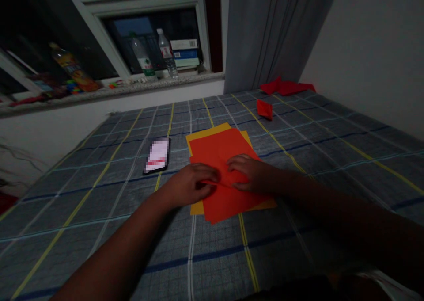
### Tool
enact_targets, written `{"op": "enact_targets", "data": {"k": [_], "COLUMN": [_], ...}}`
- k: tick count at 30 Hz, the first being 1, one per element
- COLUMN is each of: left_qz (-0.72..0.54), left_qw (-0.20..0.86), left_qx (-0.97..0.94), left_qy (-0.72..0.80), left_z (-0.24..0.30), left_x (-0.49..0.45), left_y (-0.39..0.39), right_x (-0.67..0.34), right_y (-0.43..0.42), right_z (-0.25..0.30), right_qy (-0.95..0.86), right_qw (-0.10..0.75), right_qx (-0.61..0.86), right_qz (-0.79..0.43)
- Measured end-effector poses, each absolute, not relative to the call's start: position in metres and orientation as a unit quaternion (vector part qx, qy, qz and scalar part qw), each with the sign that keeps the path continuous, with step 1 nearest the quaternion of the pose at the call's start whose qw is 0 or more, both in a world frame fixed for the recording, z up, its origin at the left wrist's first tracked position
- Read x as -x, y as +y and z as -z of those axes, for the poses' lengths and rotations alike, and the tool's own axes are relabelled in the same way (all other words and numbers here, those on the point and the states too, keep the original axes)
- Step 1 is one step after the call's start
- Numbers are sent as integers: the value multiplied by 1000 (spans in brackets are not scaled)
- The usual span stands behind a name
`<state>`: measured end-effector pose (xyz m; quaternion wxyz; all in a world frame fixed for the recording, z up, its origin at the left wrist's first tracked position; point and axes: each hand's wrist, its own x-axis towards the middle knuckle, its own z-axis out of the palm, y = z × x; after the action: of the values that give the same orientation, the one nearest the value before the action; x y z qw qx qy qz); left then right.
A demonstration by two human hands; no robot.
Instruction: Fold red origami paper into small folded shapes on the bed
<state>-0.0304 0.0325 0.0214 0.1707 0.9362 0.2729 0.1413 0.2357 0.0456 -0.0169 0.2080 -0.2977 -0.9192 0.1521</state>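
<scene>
Orange-red paper sheets [232, 206] lie in a stack over yellow sheets [198, 209] on the checked bedspread. On top, a piece of the same red paper shows a raised, folded edge between my hands. My left hand [190, 184] pinches that edge at its left end, thumb below and fingers above. From the right, my right hand [255, 173] has its curled fingers and thumb on the same paper. The red tones blend, so the folded piece's outline is hard to make out.
A phone [157, 156] with a lit, blurred screen lies left of the papers. Beyond are a small folded red paper piece [264, 109] and more red paper [288, 87] by the curtain. Bottles [167, 55] and boxes [184, 53] stand on the windowsill.
</scene>
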Motion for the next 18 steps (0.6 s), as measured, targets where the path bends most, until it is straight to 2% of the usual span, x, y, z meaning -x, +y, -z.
{"op": "enact_targets", "data": {"k": [3,10,18], "left_qz": [-173,-160,-203], "left_qw": [210,250,134], "left_qx": [-931,-922,-893], "left_qy": [244,248,378], "left_z": [-22,-27,-17], "left_x": [31,31,26], "left_y": [37,38,42], "right_x": [-235,-229,-228], "right_y": [43,40,39], "right_z": [15,12,8], "right_qy": [-920,-923,-919], "right_qw": [213,200,186], "right_qx": [294,306,319], "right_qz": [-146,-122,-140]}}
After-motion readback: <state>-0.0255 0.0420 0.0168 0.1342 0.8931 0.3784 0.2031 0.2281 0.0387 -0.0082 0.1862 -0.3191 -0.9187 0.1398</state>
